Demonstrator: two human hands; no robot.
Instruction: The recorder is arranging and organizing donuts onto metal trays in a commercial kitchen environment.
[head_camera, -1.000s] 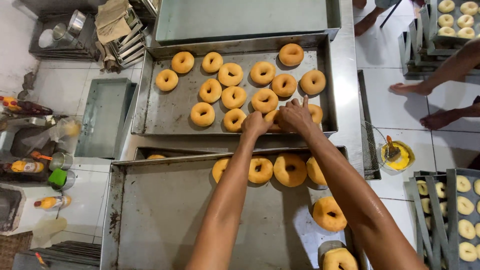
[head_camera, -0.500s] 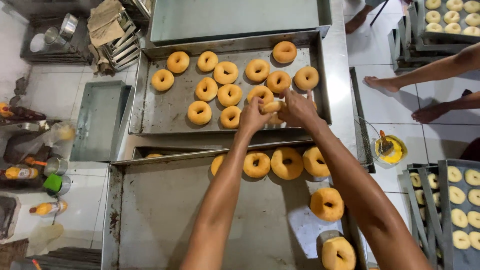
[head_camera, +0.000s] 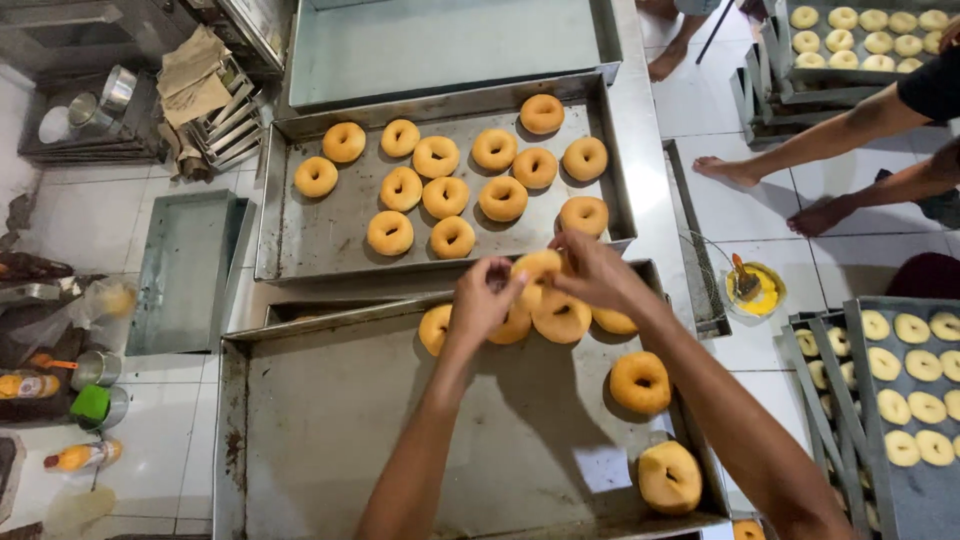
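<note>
The left hand (head_camera: 483, 300) and the right hand (head_camera: 592, 270) jointly grip one golden fried doughnut (head_camera: 538, 266), held above the far edge of the near metal tray (head_camera: 330, 430). The step appears to be transfer between the far tray (head_camera: 320, 235) and the near tray. The next move calls for a free tray spot. The left fingers hide part of the doughnut; doughnuts beneath are partly covered.

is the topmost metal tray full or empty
Empty. The topmost tray shows only bare metal, while the tray below it holds rows of fried doughnuts.
</note>
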